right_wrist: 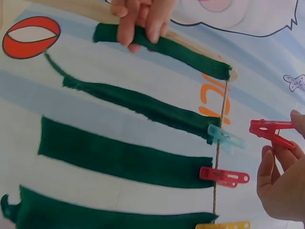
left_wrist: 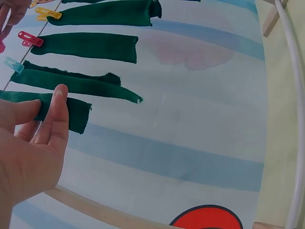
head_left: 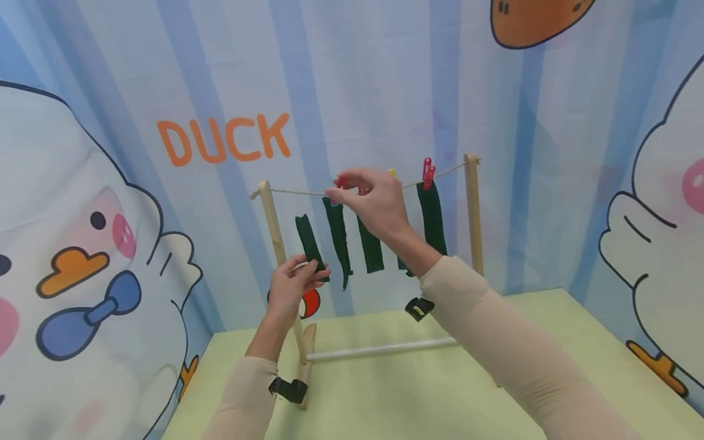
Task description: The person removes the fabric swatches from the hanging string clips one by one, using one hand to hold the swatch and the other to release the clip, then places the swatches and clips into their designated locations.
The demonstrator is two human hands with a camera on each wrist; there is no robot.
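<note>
The left hand (head_left: pixel 287 287) pinched one green strip (right_wrist: pixel 186 55) between thumb and fingers, while the right hand (head_left: pixel 382 201), higher up, held one red clothespin (right_wrist: pixel 267 130) near the cord (right_wrist: pixel 224 98). Right of the left hand, four more green strips (right_wrist: pixel 124 150) hung from that cord by four clips (right_wrist: pixel 224 175): one light blue, one yellow and two red.

I have a narrow, dark-green cloth strip (head_left: pixel 308 237) pinched near its lower end in my left hand (head_left: pixel 288 286), tilting upward; my right hand (head_left: pixel 379 201), higher up, grips a red plastic clothespin (right_wrist: pixel 262 125) by its handles.
</note>
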